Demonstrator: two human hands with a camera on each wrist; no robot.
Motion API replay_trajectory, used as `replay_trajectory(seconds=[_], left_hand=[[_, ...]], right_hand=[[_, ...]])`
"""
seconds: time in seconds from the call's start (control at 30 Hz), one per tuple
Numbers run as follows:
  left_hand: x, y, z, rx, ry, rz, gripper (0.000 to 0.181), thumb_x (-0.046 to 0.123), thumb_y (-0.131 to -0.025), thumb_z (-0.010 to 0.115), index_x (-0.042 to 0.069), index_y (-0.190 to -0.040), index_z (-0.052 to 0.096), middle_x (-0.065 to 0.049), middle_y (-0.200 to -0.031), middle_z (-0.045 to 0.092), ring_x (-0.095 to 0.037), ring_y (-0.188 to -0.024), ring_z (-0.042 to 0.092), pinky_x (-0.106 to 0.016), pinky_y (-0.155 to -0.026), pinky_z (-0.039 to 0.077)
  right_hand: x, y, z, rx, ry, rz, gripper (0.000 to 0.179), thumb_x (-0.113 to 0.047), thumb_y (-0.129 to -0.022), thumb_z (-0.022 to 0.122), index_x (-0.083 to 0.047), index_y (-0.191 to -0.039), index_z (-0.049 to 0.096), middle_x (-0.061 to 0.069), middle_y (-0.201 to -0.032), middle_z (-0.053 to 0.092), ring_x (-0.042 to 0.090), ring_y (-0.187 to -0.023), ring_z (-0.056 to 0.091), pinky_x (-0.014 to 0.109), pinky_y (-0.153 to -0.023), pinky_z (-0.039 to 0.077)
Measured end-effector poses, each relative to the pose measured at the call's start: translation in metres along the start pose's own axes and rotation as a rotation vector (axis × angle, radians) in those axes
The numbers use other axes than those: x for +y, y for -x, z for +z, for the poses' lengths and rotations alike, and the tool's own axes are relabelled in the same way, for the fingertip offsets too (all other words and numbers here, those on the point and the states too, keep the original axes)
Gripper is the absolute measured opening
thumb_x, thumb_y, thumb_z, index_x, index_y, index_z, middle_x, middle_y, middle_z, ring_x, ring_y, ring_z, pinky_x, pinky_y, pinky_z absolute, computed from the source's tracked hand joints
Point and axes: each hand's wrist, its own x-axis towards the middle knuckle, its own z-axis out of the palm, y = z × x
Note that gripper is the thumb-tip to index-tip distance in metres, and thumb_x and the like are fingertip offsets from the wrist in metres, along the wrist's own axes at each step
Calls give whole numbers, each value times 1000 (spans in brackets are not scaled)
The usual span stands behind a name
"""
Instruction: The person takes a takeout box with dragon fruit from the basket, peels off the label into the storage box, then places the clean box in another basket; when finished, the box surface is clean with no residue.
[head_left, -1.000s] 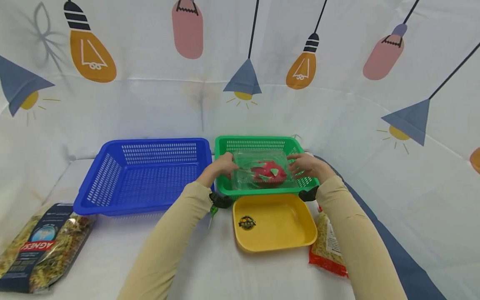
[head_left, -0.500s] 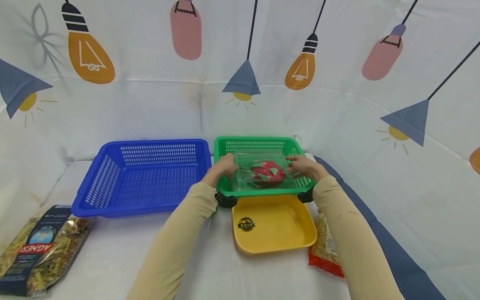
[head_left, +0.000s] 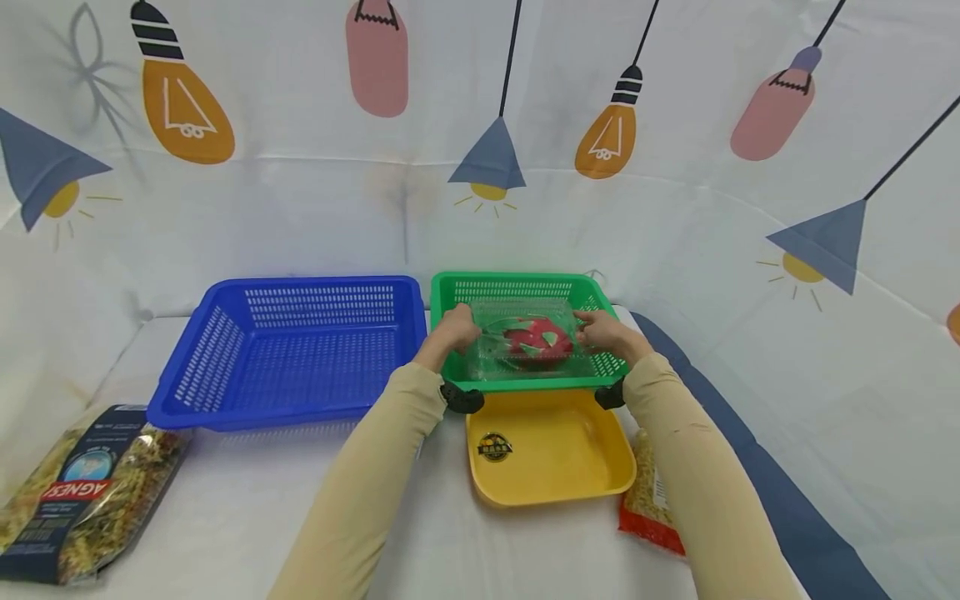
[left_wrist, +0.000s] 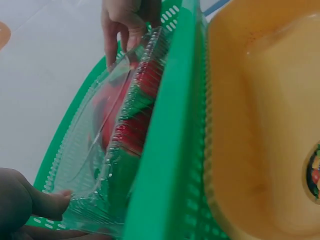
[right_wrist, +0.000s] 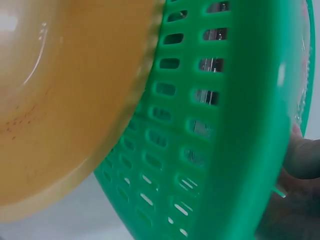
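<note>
A clear plastic clamshell box [head_left: 495,362] sits inside the green basket [head_left: 525,386], with a red dragon fruit [head_left: 536,340] in it. My left hand [head_left: 453,331] pinches the box's left end, thumb on top and fingers lower down in the left wrist view. At the opposite end my right hand [head_left: 609,333] grips the box, its fingers [left_wrist: 111,42] reaching down its side. In the right wrist view the basket wall hides most of the box, and the right hand [right_wrist: 302,175] shows only partly at the edge.
A yellow tray [head_left: 551,458] with a round sticker stands right in front of the green basket. To the left is a blue basket [head_left: 322,358]. One pasta bag [head_left: 90,500] lies at the far left; another bag [head_left: 648,500] is partly under my right forearm.
My right hand's fingers have drawn in from a spread position onto the box's right end. My left forearm has shifted slightly right; the box stays inside the green basket.
</note>
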Motion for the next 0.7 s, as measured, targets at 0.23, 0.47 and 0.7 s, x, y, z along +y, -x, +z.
replay_trajectory(seconds=[0.23,0.47,0.7], left_hand=[[-5,17,11,94,-46,136,45,12,-109,34,-8,-149,33,-22,-113,54,-16,-60,34,-30,-59,34],[-11,35,23,108,-32,216,51,8,-106,39,-10,-152,27,-27,-144,46,-32,-99,57,-39,-80,47],[-14,42,29,141,-86,262,58,13,-106,44,-12,-153,20,-30,-154,35,-40,-141,39,-48,-110,41]], right_hand=[[-2,9,1,53,71,-34,58,-6,-107,38,1,-159,12,33,-157,23,47,-138,39,55,-107,43],[4,18,9,90,126,-75,53,-12,-109,35,9,-155,18,34,-156,24,48,-140,35,56,-107,43],[4,27,18,147,225,-67,53,-18,-109,35,11,-153,25,32,-156,28,48,-140,35,57,-112,36]])
